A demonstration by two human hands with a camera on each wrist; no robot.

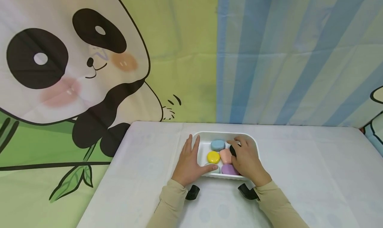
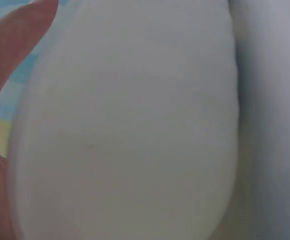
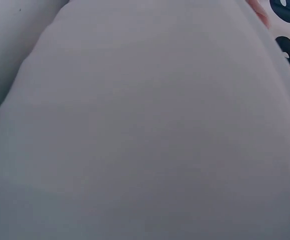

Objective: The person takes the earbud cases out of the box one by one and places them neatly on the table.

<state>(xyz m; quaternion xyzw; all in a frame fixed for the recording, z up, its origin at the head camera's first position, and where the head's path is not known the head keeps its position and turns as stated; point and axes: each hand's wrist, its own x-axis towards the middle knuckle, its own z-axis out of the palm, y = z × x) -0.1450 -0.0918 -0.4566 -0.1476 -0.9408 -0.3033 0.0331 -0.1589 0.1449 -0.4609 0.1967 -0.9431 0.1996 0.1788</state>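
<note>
A shallow white tray (image 1: 254, 142) lies on the table with several smooth, rounded, pebble-like pieces in it. Among them are a light blue piece (image 1: 217, 145), a yellow one (image 1: 213, 157), a peach one (image 1: 225, 156) and a purple one (image 1: 229, 169). My left hand (image 1: 188, 168) is at the tray's left side, fingers straight and spread, thumb reaching over a pale piece (image 1: 216, 170) at the front left corner. Over the right side, my right hand (image 1: 247, 159) grips a black piece (image 1: 233, 150) between thumb and fingers, partly hiding it. Both wrist views are mostly filled by the tray's white outer wall (image 2: 130, 120).
A white cloth covers the table (image 1: 305, 168). Black wrist-camera mounts (image 1: 192, 192) stick out below both wrists, in front of the tray. Behind the table's far edge hangs a printed curtain (image 1: 179, 55) with a panda and blue stripes.
</note>
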